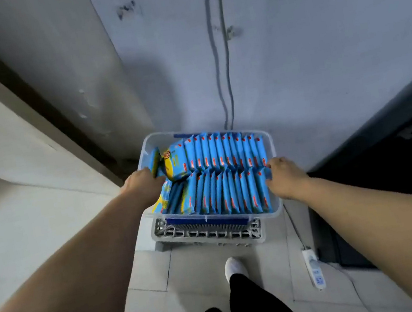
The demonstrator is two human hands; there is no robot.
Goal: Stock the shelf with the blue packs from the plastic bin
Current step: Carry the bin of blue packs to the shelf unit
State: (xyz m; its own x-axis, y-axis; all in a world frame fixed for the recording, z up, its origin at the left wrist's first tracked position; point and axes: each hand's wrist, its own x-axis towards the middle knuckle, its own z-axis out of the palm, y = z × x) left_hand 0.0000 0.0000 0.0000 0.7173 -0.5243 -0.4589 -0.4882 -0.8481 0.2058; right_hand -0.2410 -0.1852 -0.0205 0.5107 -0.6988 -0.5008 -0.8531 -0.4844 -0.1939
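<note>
The blue packs [226, 174] are standing on edge in two tight rows inside the clear plastic bin [147, 144], filling it almost from wall to wall. They are thin, glossy foil pouches with small red marks near their tops. Toward the left end several are leaning over and showing yellow printed faces.

At that end we are seeing the left hand [143, 183] over the bin's left rim, its fingers curled round the lower edge of a tilted pack [156, 163], which is standing higher than its neighbours. The right hand [285, 177] is reaching over the right wall, thumb and curled fingers lying against the last packs of the near row. We cannot tell whether it is gripping one or only touching them.

The bin is rectangular with rounded corners, and a blue handle strip [206, 217] is running along its near rim. It is sitting on a grey lattice crate [206, 232] that is resting on the pale tiled floor [150, 272].

Behind it, two thin cables [220, 59] are running down the scuffed grey wall [316, 44]. A white power strip [314, 269] is lying on the floor to the right. A white shoe [234, 267] and a dark trouser leg [253, 307] are showing below the crate.
</note>
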